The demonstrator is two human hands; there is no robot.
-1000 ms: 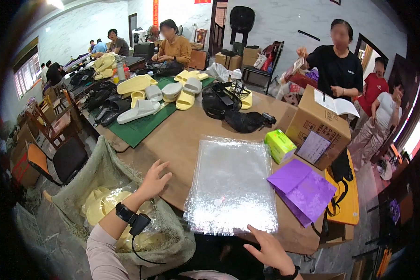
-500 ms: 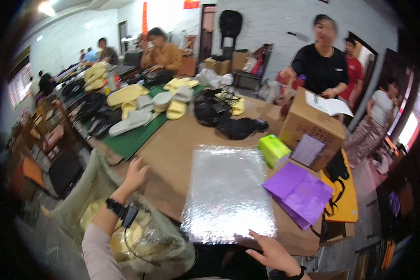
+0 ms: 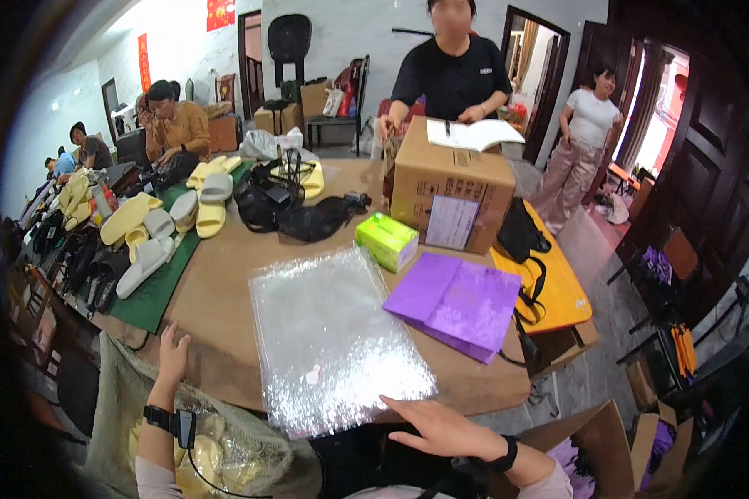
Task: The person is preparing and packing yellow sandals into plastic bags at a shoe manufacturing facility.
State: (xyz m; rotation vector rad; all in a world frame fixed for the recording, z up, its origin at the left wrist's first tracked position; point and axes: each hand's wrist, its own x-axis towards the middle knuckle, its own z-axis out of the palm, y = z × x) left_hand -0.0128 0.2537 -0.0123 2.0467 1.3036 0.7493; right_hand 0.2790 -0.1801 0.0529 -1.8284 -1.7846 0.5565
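A flat stack of shiny, clear plastic bags or film (image 3: pixel 329 333) lies on the brown table in front of me. At its near right corner, my right hand (image 3: pixel 433 426) stretches out its fingers, the index fingertip on or just over the plastic. Nothing is in that hand. My left hand (image 3: pixel 173 356) rests by the table's near left edge with fingers apart, empty and away from the plastic. Right of the stack lies a folded purple paper bag (image 3: pixel 462 298). A green tissue pack (image 3: pixel 387 241) sits just beyond the stack's far right corner.
Below my left arm stands a woven sack (image 3: pixel 125 416) holding yellow items in clear wrapping. Slippers (image 3: pixel 146 262) cover a green mat at left. A cardboard box (image 3: pixel 453 179) with an open booklet stands far right; a person in black (image 3: pixel 453 79) is behind it. Black straps (image 3: pixel 324 218) lie nearby.
The view has turned to the right, so the table's things appear farther left. Both my hands stay near the table's front edge, open. The person in black remains behind the box.
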